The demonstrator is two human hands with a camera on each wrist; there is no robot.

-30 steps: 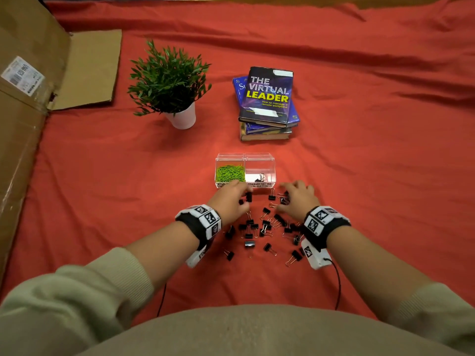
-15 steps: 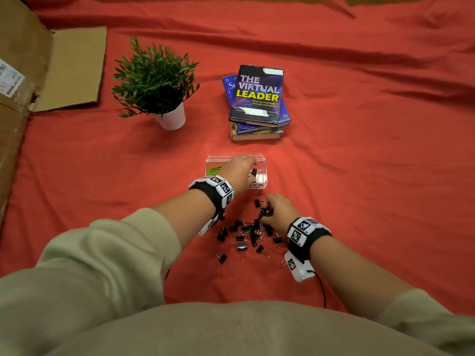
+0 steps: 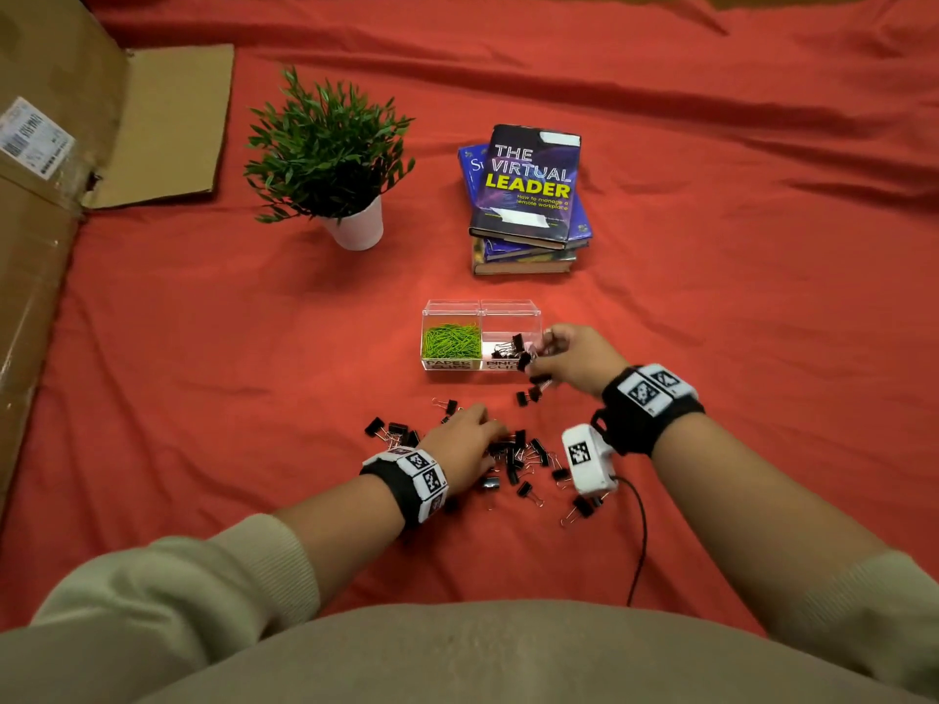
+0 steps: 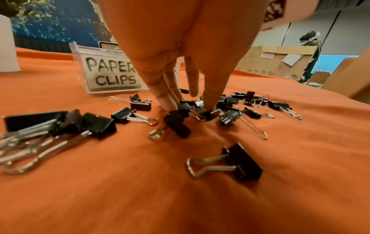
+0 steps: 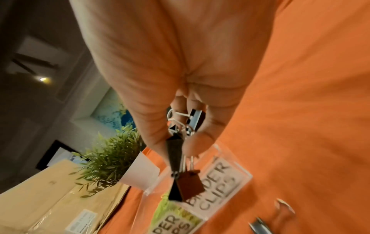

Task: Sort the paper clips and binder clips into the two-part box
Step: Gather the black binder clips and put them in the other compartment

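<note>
The clear two-part box [image 3: 480, 304] sits on the red cloth, with green paper clips [image 3: 452, 340] in its left part and a few black binder clips [image 3: 508, 348] in its right part. My right hand [image 3: 538, 355] grips several binder clips [image 5: 180, 158] at the front right corner of the box [image 5: 218, 178], just above the binder clip part. Nearer me, my left hand [image 3: 488, 434] is down on the loose pile of binder clips [image 3: 518, 454]. Its straight fingers [image 4: 170, 95] and thumb press into the pile on either side of a clip [image 4: 186, 106].
A potted plant [image 3: 330, 155] and a stack of books [image 3: 528, 195] stand behind the box. A big cardboard carton [image 3: 45, 195] lines the left edge. A black cable [image 3: 640, 541] trails from my right wrist. Loose clips spread left of the pile [image 4: 96, 123].
My left hand has come back from the box to the pile. My right hand has lifted off the pile with binder clips and moved up to the box's right part.
</note>
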